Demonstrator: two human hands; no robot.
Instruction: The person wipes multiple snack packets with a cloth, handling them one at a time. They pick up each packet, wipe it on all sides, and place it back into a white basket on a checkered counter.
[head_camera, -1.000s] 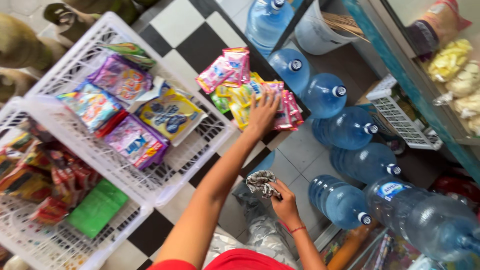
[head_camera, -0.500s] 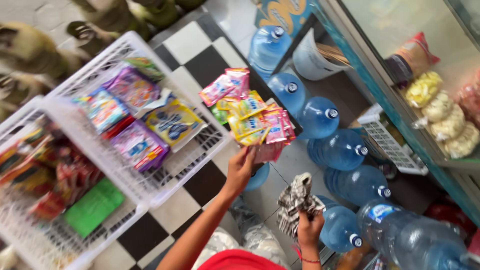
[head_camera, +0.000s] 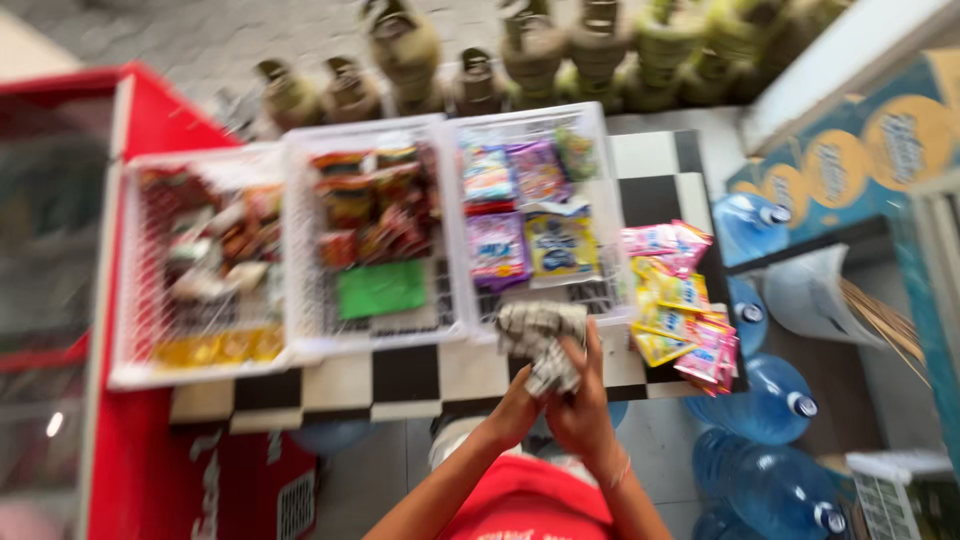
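My left hand (head_camera: 516, 410) and my right hand (head_camera: 585, 392) meet in front of my chest, both closed on a crumpled black-and-white patterned cloth (head_camera: 540, 335). The cloth hangs over the front edge of a black-and-white checkered counter (head_camera: 400, 375), just before the rightmost white basket (head_camera: 600, 215). Strips of pink and yellow sachets (head_camera: 680, 305) lie on the counter just right of my hands, untouched. The picture is blurred, so the fingers' exact grip is hard to make out.
Three white mesh baskets of snack packets and sachets stand side by side on the counter, one holding a green packet (head_camera: 380, 288). Blue water jugs (head_camera: 775, 395) crowd the floor at right. Green gas cylinders (head_camera: 560, 50) line the back. A red cooler (head_camera: 120, 460) stands left.
My left hand has left the sachet strips and joined my right hand on the cloth, which has risen to the counter's edge. The view has swung round to face the baskets.
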